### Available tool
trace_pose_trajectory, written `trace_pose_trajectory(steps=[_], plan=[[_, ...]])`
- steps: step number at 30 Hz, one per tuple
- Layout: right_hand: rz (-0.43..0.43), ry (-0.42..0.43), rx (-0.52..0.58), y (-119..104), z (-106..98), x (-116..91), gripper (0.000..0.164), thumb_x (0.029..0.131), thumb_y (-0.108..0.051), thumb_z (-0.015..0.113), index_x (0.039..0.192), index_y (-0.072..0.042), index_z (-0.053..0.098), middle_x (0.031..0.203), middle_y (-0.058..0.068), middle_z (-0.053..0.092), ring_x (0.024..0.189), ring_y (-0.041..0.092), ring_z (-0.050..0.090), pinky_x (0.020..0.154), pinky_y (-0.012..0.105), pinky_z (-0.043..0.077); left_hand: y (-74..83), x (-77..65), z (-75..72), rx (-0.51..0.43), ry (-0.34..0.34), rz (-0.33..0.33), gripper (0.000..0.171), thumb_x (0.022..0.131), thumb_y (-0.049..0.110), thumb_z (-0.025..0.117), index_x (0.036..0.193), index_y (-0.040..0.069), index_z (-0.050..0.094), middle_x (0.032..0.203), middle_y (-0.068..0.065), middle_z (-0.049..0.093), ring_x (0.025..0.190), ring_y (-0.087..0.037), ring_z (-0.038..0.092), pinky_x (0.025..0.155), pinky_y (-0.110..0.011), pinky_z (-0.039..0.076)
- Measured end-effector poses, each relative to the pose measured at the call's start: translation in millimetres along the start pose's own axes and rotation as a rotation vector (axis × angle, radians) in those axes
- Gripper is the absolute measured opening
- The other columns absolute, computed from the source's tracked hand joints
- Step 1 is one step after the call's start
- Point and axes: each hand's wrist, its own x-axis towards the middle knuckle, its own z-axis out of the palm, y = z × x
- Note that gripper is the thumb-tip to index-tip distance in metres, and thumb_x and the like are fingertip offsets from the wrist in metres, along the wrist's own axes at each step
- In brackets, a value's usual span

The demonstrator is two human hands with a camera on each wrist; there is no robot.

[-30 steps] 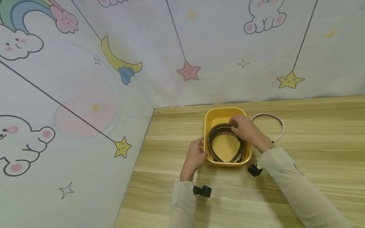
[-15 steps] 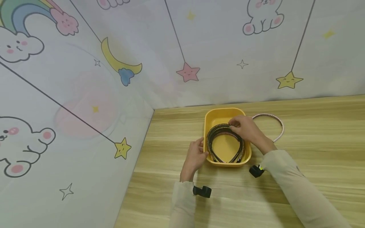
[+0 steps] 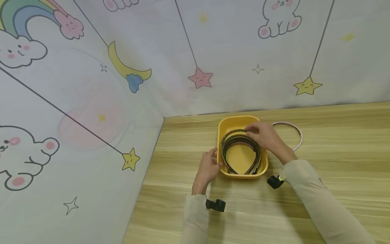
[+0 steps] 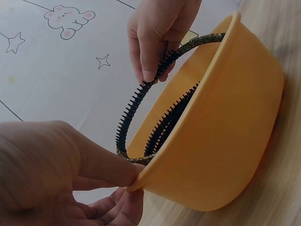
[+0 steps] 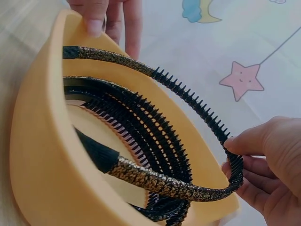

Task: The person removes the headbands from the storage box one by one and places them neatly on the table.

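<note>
Right of centre, head view: the left hand (image 3: 209, 166) pinches a rounded yellow plastic tub (image 3: 239, 175). At top, left wrist view: the right hand (image 4: 159, 33) pinches a gold-flecked black toothed headband (image 4: 132, 112). At left, right wrist view: its ends dip inside, beside nested dark headbands (image 5: 162, 134).

Rounded yellow tub (image 4: 228, 122): smooth, matt, plastic-looking.
Black comb-toothed headband (image 5: 160, 183) is partly coated in rough gold glitter; pale-brown tabletop (image 3: 170, 162) is finished in wood grain.
</note>
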Motion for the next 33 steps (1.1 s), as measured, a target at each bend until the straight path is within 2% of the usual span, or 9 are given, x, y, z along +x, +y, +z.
trace_pose_trajectory(steps=[19,33], plan=[[0.071,0.035,0.037,-2.4,-24.1,-6.6,0.026,0.096,-0.015,0.056,0.116,0.0,0.064,0.111,0.02,0.066,0.101,0.034,0.062,0.087,0.049,0.05,0.9,-0.7,0.4,-0.013,-0.014,-0.016,0.064,0.082,-0.008,0.061,0.142,-0.001,0.04,0.12,-0.018,0.048,0.097,-0.023,0.055,0.08,-0.029,0.053],[0.081,0.077,0.041,3.3,-41.2,-14.4,0.03,0.096,-0.02,0.057,0.118,-0.001,0.064,0.114,0.022,0.065,0.103,0.037,0.061,0.086,0.05,0.05,0.4,-0.6,0.6,-0.03,-0.026,-0.005,0.063,0.083,-0.008,0.06,0.143,-0.001,0.039,0.118,-0.018,0.047,0.095,-0.022,0.053,0.078,-0.029,0.052]])
